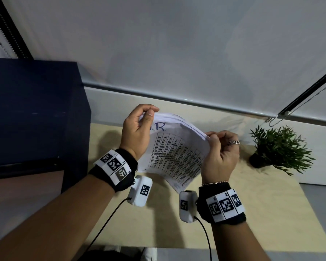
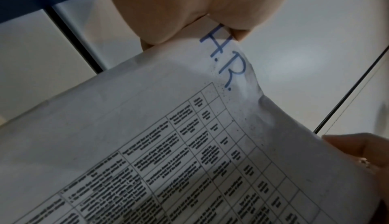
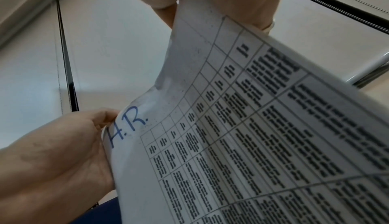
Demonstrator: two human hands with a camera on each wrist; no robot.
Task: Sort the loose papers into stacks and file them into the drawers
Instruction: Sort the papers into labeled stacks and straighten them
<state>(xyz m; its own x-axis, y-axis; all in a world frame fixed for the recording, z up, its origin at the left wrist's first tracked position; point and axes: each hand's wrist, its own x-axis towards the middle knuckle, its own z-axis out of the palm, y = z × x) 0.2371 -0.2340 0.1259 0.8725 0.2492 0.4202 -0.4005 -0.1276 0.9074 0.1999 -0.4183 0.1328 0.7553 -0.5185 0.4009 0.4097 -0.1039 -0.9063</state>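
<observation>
We hold a stack of papers up over the desk with both hands. The top sheet carries a printed table of small text, too fine for us to read, and "H.R." handwritten in blue ink near its upper edge. Our left hand pinches the upper left corner of the stack, thumb in front and fingers curled over the back, partly covering the "H". Our right hand pinches the upper right edge between thumb and curled fingers; a ring sits on 1 finger and a chain bracelet at the wrist. The sheets bow between the 2 grips, their top edges fanned slightly apart. Further left stands a dark blue cabinet. To the right, a small green plant in a black pot stands on the desk near the wall. Behind it all hangs a pale roller blind
</observation>
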